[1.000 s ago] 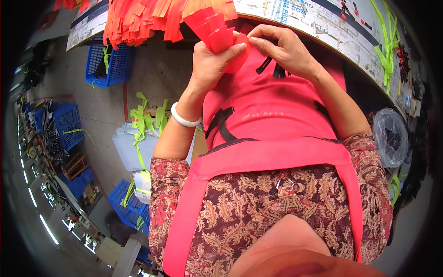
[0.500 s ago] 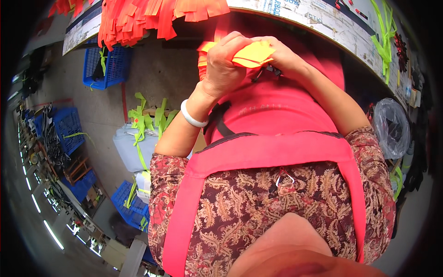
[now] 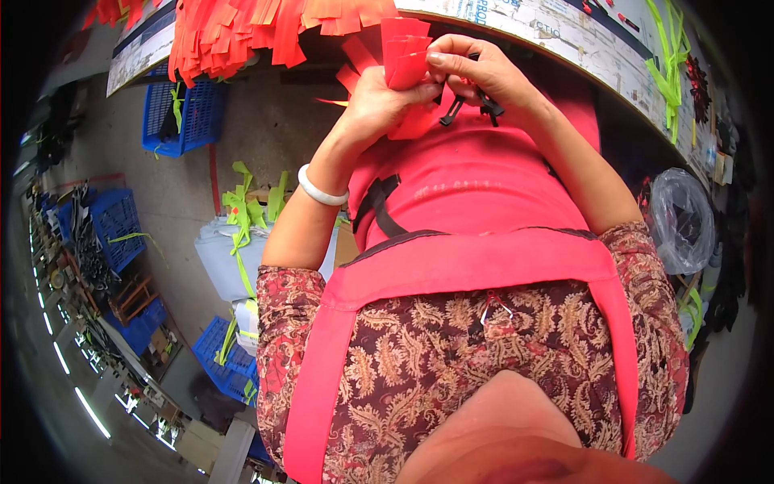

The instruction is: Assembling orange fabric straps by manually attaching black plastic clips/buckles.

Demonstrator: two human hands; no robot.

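Note:
My left hand is closed around a bundle of red-orange fabric strips, which fan upward out of the fist near the table edge. Thumb and forefinger of my right hand pinch at the right edge of those strips. Tucked under its curled fingers are black plastic buckles, partly hidden, that stick out below the palm. Both hands are above the lap of a pinkish-red apron.
A heap of red-orange strips hangs over the edge of the worktable. Yellow-green strips lie at its right end. Blue crates stand at the left, and a clear plastic bag is at the right.
The bundle in my left hand has turned from pointing right to standing upright. My right hand has shifted slightly, and the black buckles under it show more clearly.

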